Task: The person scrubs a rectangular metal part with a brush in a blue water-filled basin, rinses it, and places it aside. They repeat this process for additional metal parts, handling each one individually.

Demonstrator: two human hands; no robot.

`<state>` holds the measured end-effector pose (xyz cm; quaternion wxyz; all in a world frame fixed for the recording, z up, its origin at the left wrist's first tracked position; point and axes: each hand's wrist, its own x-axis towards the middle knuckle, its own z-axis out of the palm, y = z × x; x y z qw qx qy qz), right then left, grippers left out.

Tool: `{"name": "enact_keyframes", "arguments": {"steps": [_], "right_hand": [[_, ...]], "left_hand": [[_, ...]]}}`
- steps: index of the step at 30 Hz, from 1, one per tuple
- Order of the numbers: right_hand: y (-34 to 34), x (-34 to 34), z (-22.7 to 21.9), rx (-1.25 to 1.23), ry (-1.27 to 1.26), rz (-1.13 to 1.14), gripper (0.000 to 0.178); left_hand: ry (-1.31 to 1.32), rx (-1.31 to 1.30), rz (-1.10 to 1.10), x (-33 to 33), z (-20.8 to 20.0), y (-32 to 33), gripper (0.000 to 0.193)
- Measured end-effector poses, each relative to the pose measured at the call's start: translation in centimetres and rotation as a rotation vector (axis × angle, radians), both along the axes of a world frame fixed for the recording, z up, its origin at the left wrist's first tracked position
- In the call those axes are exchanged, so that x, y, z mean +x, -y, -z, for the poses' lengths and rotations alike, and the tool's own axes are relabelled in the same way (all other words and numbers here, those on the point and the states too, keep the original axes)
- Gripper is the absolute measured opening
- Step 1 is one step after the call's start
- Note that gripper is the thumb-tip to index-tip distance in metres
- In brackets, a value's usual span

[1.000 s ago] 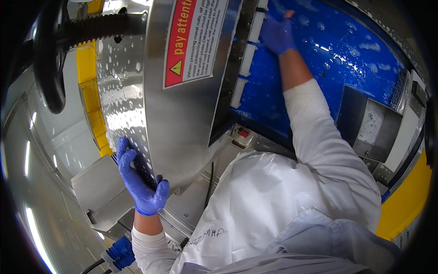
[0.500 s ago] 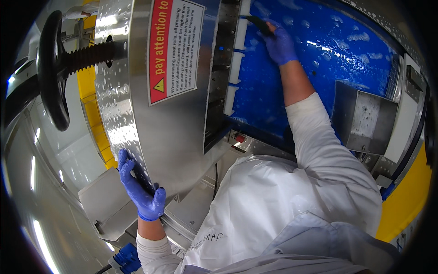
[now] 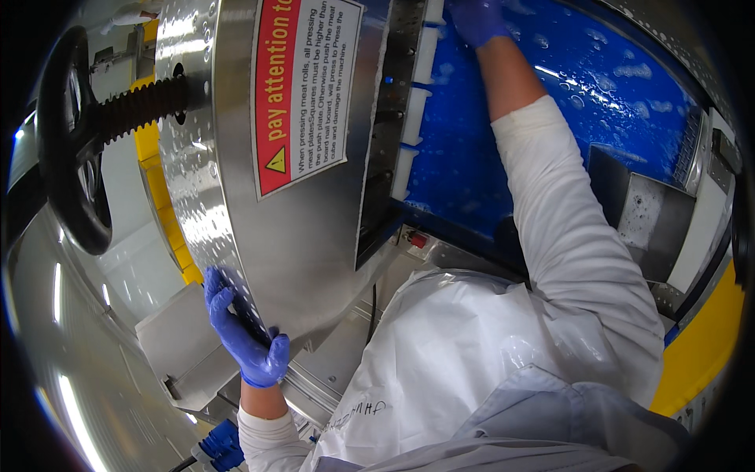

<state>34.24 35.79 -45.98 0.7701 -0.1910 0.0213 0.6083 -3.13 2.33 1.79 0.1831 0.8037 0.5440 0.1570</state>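
My left hand (image 3: pixel 246 334), in a blue-purple glove, rests against the lower rounded edge of the steel machine housing (image 3: pixel 307 236). Its fingers are stretched out and the thumb stands apart. My right hand (image 3: pixel 480 20), gloved alike, is at the top edge of the picture over the blue belt (image 3: pixel 472 141), which is wet with foam and water. The fingers of this hand are cut off by the frame, so what they hold is hidden. White plastic teeth (image 3: pixel 413 118) line the housing beside the belt.
A black handwheel (image 3: pixel 75 141) on a threaded shaft (image 3: pixel 145 108) juts out at the left. A steel box-shaped part (image 3: pixel 657 220) sits by the belt's right end. A red button (image 3: pixel 417 239) is near the belt's front edge. A blue plug (image 3: pixel 220 446) hangs low left.
My right hand, seen earlier with a dark green scouring pad, has moved farther away over the belt to the picture's top edge; the pad is out of sight. My left hand keeps its place.
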Motion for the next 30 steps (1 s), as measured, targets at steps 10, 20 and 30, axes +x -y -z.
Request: {"name": "enact_keyframes", "arguments": {"steps": [10, 20, 30], "right_hand": [[-6.0, -0.3, 5.6, -0.025, 0.266, -0.239, 0.077], [3.3, 1.3, -7.5, 0.111, 0.143, -0.279, 0.096], [-2.4, -0.3, -3.6, 0.135, -0.064, -0.425, 0.088]], "left_hand": [[0.014, -0.008, 0.009, 0.0, 0.0, -0.6, 0.087], [-0.005, 0.019, -0.079, 0.0, 0.6, 1.1, 0.089], [0.0, 0.017, -0.061, -0.4, 0.6, 0.8, 0.092]]}}
